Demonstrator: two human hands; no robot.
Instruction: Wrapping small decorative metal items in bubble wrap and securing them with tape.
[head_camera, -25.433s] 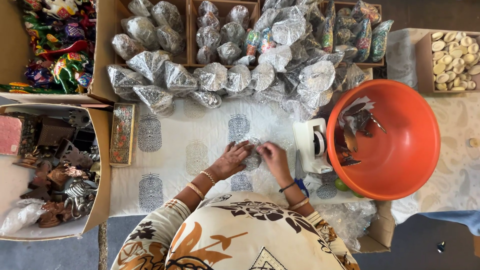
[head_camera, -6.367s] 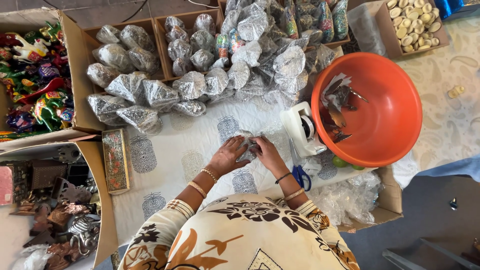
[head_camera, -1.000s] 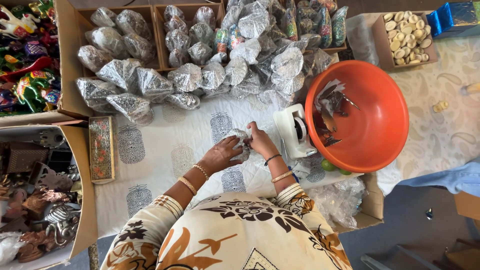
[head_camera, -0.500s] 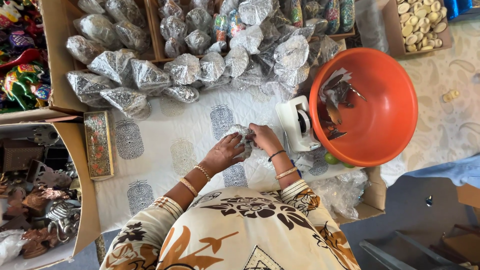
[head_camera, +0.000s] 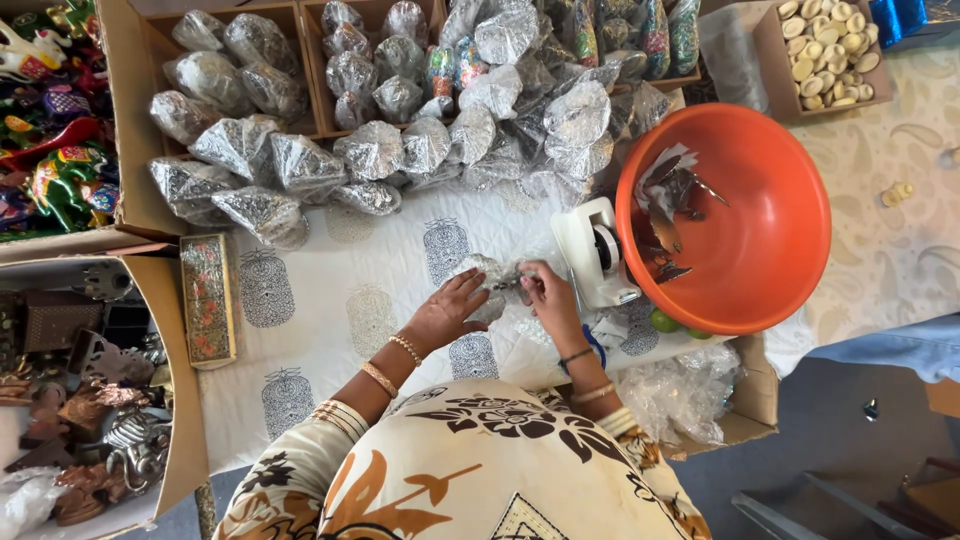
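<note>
1. Wrapped bundle (head_camera: 484, 285) at frame centre on the patterned cloth (head_camera: 310, 310); long axis roughly left-right.
2. Left hand (head_camera: 447, 312) presses on it; right hand (head_camera: 541, 291) pinches its right end.
3. Contents hidden by wrap.

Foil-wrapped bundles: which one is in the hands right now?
The small bundle on the white cloth beside the tape dispenser, between left hand and right hand; the others lie piled farther back.

You have one orange bowl (head_camera: 760, 250) and, just left of it, one white tape dispenser (head_camera: 597, 255). Two hands (head_camera: 445, 312) meet left of the dispenser on one small wrapped bundle (head_camera: 485, 280). One painted box (head_camera: 208, 298) lies farther left. The silver-wrapped bundles (head_camera: 370, 150) above are too many to count.
</note>
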